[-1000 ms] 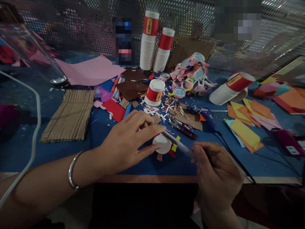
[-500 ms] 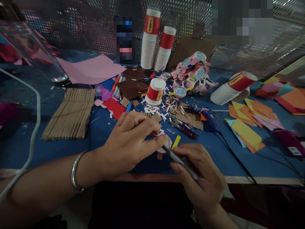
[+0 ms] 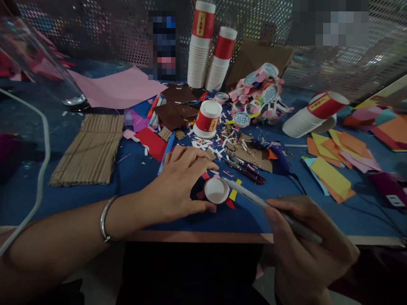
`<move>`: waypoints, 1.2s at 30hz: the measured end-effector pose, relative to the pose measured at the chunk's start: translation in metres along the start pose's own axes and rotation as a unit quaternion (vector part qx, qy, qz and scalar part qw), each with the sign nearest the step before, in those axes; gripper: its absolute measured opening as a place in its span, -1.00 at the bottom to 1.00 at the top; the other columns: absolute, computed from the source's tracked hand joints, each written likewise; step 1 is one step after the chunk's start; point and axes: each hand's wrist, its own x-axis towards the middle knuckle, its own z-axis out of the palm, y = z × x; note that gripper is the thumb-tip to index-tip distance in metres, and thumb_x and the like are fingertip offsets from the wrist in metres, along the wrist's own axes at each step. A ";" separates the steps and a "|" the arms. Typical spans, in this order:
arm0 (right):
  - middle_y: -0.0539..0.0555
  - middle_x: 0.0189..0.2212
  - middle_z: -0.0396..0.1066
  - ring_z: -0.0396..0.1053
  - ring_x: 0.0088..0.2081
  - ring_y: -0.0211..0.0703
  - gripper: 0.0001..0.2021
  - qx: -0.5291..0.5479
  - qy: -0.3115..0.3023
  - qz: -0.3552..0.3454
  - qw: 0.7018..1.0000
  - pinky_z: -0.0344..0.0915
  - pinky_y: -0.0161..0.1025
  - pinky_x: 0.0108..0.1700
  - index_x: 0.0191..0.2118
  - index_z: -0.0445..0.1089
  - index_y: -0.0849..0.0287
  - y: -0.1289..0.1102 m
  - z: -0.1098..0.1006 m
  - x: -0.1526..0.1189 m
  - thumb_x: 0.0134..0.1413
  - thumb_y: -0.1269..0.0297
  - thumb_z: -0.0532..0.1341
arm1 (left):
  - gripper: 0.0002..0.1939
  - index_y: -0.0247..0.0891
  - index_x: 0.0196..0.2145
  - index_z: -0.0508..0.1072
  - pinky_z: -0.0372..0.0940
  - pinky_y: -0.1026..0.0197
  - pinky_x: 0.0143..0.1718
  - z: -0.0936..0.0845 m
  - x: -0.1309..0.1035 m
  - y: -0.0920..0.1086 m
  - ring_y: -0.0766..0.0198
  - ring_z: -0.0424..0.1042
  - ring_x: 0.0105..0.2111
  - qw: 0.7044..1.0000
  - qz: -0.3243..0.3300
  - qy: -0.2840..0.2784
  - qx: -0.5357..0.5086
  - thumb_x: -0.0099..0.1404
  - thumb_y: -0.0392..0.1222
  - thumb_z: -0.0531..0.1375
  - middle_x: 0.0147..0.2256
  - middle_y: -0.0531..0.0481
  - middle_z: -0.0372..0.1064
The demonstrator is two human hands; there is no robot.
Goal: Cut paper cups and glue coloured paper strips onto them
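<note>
On the blue tabletop in front of me lies a small round white paper-cup base [image 3: 216, 190] with coloured paper tabs around its edge. My left hand [image 3: 178, 182] is open on its left side, thumb and forefinger spread apart; the thumb tip is by a pink tab, and whether it touches is unclear. My right hand [image 3: 305, 237] grips a whitish marker [image 3: 251, 195], its tip pointing left at the base's upper right rim. A yellow paper strip [image 3: 235, 189] and a red tab show beside the base.
Paper scraps [image 3: 219, 142], a red-and-white cup [image 3: 208, 119], pliers [image 3: 244, 169] and a glue gun [image 3: 276, 156] lie beyond my hands. Finished tabbed cup pieces [image 3: 270, 93] are heaped behind. Stacked cups [image 3: 201, 46] stand at the back; corrugated cardboard [image 3: 89, 148] lies left.
My left hand has opened from its pinch at the marker's end and dropped beside the cup base. My right hand has moved right with the marker, uncovering the base.
</note>
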 end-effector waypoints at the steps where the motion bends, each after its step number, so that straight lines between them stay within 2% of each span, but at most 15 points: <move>1: -0.02 -0.41 0.53 0.46 -0.41 -0.18 -0.89 -0.003 0.002 -0.005 1.000 0.35 -0.20 -0.35 -0.28 0.60 0.10 0.000 0.001 0.000 0.15 0.47 0.42 | -0.16 -0.14 0.16 0.46 0.17 -0.25 0.23 0.001 0.001 0.000 -0.16 0.20 0.18 1.000 -0.005 -0.009 -0.002 0.06 0.34 0.49 0.22 -0.19 0.30; 5: -0.01 -0.41 0.56 0.48 -0.42 -0.14 -0.90 0.004 -0.009 -0.013 1.000 0.39 -0.17 -0.35 -0.27 0.58 0.09 0.001 0.007 0.002 0.15 0.45 0.42 | -0.27 -0.10 0.10 0.52 0.15 -0.31 0.22 0.002 0.002 -0.001 -0.19 0.17 0.21 0.999 -0.015 -0.031 -0.006 0.10 0.34 0.47 0.25 -0.19 0.28; 11: 0.00 -0.37 0.59 0.50 -0.39 -0.12 -0.83 0.007 -0.066 -0.032 0.997 0.44 -0.14 -0.32 -0.21 0.58 0.06 0.006 0.009 0.006 0.14 0.49 0.42 | -0.39 -0.08 0.06 0.57 0.15 -0.30 0.18 0.006 0.003 -0.004 -0.18 0.19 0.20 1.000 0.005 -0.017 -0.012 0.13 0.21 0.50 0.22 -0.18 0.33; 19: -0.01 -0.35 0.60 0.54 -0.35 -0.17 -0.86 0.003 -0.138 -0.055 0.989 0.48 -0.21 -0.29 -0.18 0.56 0.07 0.006 0.008 0.010 0.19 0.45 0.41 | -0.45 -0.09 0.01 0.61 0.15 -0.24 0.17 0.009 0.006 -0.008 -0.15 0.22 0.18 0.999 0.015 -0.015 -0.024 0.13 0.17 0.52 0.18 -0.15 0.39; 24: -0.02 -0.39 0.58 0.53 -0.40 -0.20 -0.87 0.014 -0.180 -0.077 0.980 0.48 -0.26 -0.34 -0.18 0.55 0.08 0.003 0.005 0.017 0.20 0.44 0.42 | -0.44 -0.09 0.01 0.61 0.13 -0.23 0.14 0.008 0.007 -0.008 -0.14 0.23 0.16 0.999 0.018 -0.024 -0.023 0.13 0.18 0.52 0.16 -0.14 0.41; 30: -0.02 -0.39 0.59 0.56 -0.39 -0.18 -0.88 0.000 -0.174 -0.099 0.980 0.51 -0.26 -0.35 -0.21 0.54 0.06 0.001 0.007 0.023 0.18 0.42 0.43 | -0.47 -0.13 0.01 0.60 0.11 -0.20 0.17 0.008 0.007 -0.009 -0.11 0.23 0.13 0.999 0.027 -0.025 -0.033 0.16 0.15 0.51 0.15 -0.14 0.42; 36: -0.03 -0.39 0.62 0.58 -0.41 -0.17 -0.90 -0.053 -0.183 -0.166 0.968 0.54 -0.23 -0.32 -0.19 0.54 0.04 -0.002 0.011 0.032 0.23 0.38 0.40 | -0.50 -0.13 0.00 0.60 0.11 -0.20 0.17 0.008 0.006 -0.009 -0.12 0.24 0.14 0.999 0.028 -0.021 -0.035 0.17 0.11 0.50 0.14 -0.14 0.43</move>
